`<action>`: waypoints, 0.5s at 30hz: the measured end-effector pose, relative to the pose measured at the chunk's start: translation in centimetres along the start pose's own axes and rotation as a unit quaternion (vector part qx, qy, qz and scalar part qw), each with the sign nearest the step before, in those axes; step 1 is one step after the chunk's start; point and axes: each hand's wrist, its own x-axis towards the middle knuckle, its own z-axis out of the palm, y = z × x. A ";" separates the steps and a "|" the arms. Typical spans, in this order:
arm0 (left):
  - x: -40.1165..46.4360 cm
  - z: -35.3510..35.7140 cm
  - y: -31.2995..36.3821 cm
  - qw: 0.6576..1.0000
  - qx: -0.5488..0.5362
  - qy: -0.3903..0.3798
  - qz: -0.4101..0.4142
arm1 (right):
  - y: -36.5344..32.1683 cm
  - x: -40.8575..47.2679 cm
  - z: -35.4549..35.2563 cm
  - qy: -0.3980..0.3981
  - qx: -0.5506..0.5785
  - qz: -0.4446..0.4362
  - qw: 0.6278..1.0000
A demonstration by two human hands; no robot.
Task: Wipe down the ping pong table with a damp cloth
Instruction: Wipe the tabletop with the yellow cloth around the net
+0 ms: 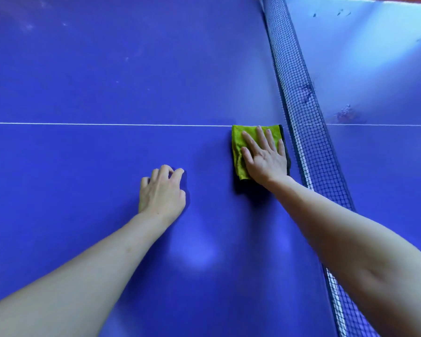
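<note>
The blue ping pong table (83,154) fills the view. A folded yellow-green cloth (238,147) with a dark edge lies flat on it, just below the white centre line and close to the net. My right hand (265,156) presses on the cloth with straight, spread fingers. My left hand (162,190) rests on the bare table to the left of the cloth, propped on bent fingertips, holding nothing.
The dark mesh net (301,113) runs diagonally from the top middle to the bottom right, right beside the cloth. A white line (107,124) crosses the table from left to right. Beyond the net, the far half (374,69) shows smudges and specks.
</note>
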 end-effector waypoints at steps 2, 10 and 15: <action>0.4 0.3 1.4 1.000 0.001 0.002 0.008 | 2.4 -0.2 -0.3 0.002 -0.003 0.044 0.999; 0.4 0.8 -0.1 1.000 -0.008 0.002 -0.004 | -0.4 -2.0 0.1 -0.024 0.014 0.139 0.990; -0.1 -0.2 -4.9 1.000 0.001 0.001 -0.018 | -3.7 -2.5 0.8 -0.035 0.020 0.173 0.984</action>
